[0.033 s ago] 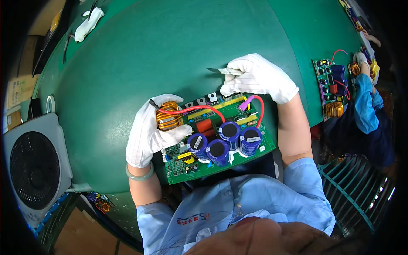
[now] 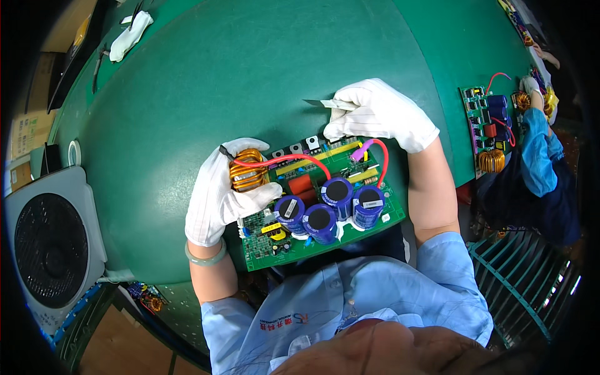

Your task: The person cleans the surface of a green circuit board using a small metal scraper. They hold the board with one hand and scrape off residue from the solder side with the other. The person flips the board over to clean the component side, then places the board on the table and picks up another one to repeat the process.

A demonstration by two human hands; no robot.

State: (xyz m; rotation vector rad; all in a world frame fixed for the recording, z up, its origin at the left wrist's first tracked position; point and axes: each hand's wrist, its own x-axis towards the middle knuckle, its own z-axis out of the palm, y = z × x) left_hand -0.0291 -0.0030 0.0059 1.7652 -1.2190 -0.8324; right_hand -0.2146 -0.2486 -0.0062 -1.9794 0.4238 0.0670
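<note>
My left hand [image 2: 209, 200], in a white glove, grips the left side of a green circuit board [image 2: 300, 247], its thumb and fingers around a copper-wound coil [image 2: 247, 177]. Several blue-purple cylindrical capacitors [image 2: 320, 224] stand on the board's near half. Red wires [image 2: 387, 164] arch over it, one ending in a purple connector. At the far edge, by a row of transistors [image 2: 295, 150], my gloved right hand [image 2: 382, 115] pinches a slim tool [image 2: 317, 103] with a pale grip and dark pointed tip. Whether it is a blade or tweezers cannot be told. Its tip points left, above the mat.
Beneath lies a green mat [image 2: 250, 75]. At left stands a fan [image 2: 53, 247] in a grey frame. A white glove [image 2: 131, 36] lies far left beside dark tools. Another similar board [image 2: 484, 128] rests at right, near a co-worker's blue sleeve [image 2: 539, 153].
</note>
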